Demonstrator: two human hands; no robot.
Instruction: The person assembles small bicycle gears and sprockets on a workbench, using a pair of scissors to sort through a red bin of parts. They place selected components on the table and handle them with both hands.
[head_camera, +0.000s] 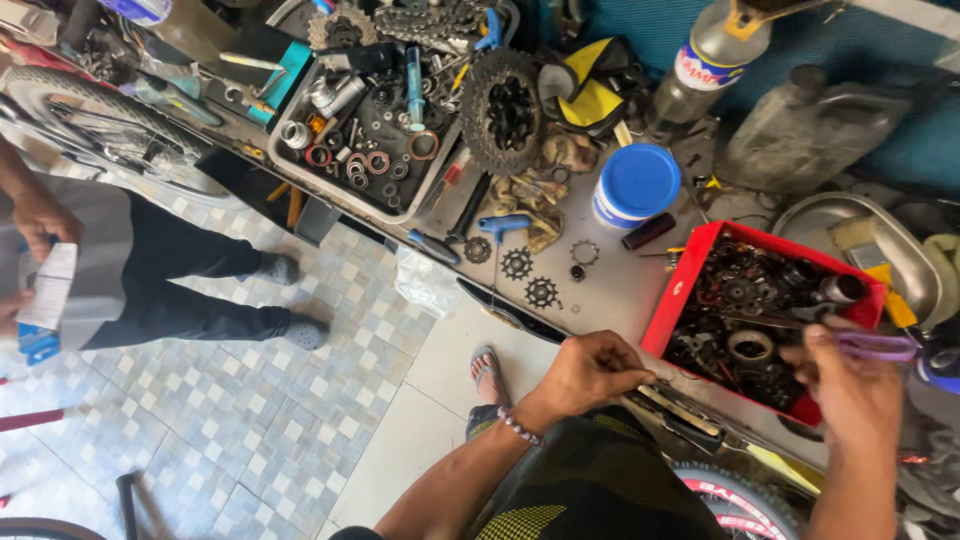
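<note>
Over the red bin (690, 262) of greasy parts, the right hand (850, 385) pinches a purple tool (878, 346); the left hand (590, 368), closed on something small I cannot identify, should better stay steady.

the parts bin (690, 270) sits at the right of the tabletop (610, 290), with the lidded tub (636, 185) behind and left of it. two small sprockets (530, 278) lie left of the bin, and the parts tray (372, 130) sits further left with the cassette (500, 110) at its right edge.
</note>
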